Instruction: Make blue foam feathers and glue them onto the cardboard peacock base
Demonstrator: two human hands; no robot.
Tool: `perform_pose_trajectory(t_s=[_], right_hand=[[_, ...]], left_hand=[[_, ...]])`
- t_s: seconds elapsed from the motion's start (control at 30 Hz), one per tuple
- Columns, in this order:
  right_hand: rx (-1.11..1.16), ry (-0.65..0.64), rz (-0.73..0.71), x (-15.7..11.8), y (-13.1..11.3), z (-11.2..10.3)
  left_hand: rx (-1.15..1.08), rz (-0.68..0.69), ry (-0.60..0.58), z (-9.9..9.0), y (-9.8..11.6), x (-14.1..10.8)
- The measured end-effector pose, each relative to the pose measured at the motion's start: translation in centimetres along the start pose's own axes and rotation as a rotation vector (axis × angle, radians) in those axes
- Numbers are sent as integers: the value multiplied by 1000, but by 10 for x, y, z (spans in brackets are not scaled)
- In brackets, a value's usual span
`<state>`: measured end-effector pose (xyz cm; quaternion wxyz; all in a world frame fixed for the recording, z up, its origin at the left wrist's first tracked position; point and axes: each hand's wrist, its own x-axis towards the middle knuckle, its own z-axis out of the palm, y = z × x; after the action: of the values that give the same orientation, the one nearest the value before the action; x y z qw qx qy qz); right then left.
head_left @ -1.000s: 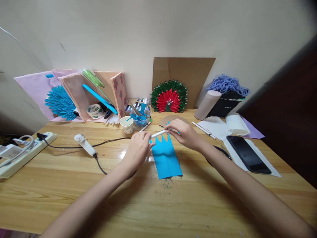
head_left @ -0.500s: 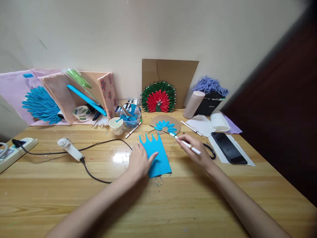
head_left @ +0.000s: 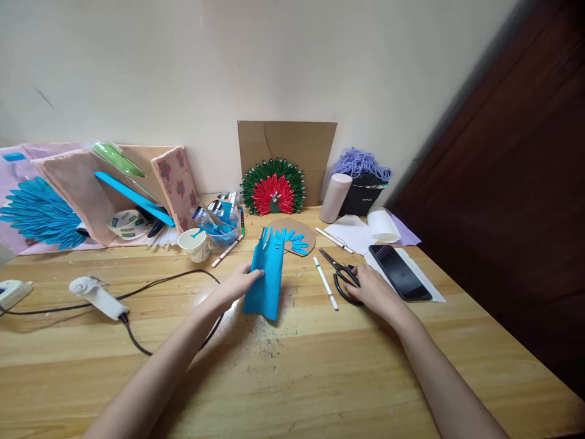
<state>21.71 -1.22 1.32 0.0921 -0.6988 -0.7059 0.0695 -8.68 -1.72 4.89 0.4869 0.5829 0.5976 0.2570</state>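
Observation:
My left hand (head_left: pixel 241 281) pinches the left edge of a blue sheet (head_left: pixel 269 280), which is lifted and bent lengthwise, its top edge cut into curved points. A pair of black scissors (head_left: pixel 342 268) lies on the table with its blades pointing away to the left. My right hand (head_left: pixel 369 288) has its fingers closed on the scissors' handles; the fingertips are partly hidden. Left of the scissors lies a white marker (head_left: pixel 325 283). Behind the sheet, blue petals (head_left: pixel 299 242) form an arc on a round cardboard piece (head_left: pixel 308 231).
A phone (head_left: pixel 400 272) on white paper lies right of my right hand. A paper cup (head_left: pixel 194 246) and a plastic tub (head_left: pixel 223 231) of blue scraps stand at back left. A white glue gun (head_left: pixel 98 297) with a black cord lies left. A red-green peacock (head_left: pixel 274 190) leans against cardboard.
My right hand has put the marker down and moved right onto the scissors. My left hand has raised the blue sheet off the table. The view has shifted right.

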Motion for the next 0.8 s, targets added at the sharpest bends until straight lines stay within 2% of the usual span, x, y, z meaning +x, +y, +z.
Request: perform_pose_trajectory(t_s=[0.1, 0.23, 0.33, 0.43, 0.57, 0.7, 0.8], right_hand=[[-86, -56, 53, -1, -5, 2], [-19, -64, 107, 0, -9, -4], [115, 37, 164, -1, -6, -13], [420, 88, 179, -1, -7, -17], [857, -105, 204, -2, -13, -11], [1105, -264, 221, -4, -19, -9], [1260, -360, 138, -9, -25, -13]], left_hand=[[-18, 6, 44, -8, 13, 2], [-52, 79, 33, -12, 28, 7], [-29, 140, 0, -14, 35, 10], [-2, 218, -108, -16, 40, 12], [-97, 198, -228, -18, 42, 13], [-319, 124, -396, -20, 41, 13], [-421, 64, -517, -20, 40, 12]])
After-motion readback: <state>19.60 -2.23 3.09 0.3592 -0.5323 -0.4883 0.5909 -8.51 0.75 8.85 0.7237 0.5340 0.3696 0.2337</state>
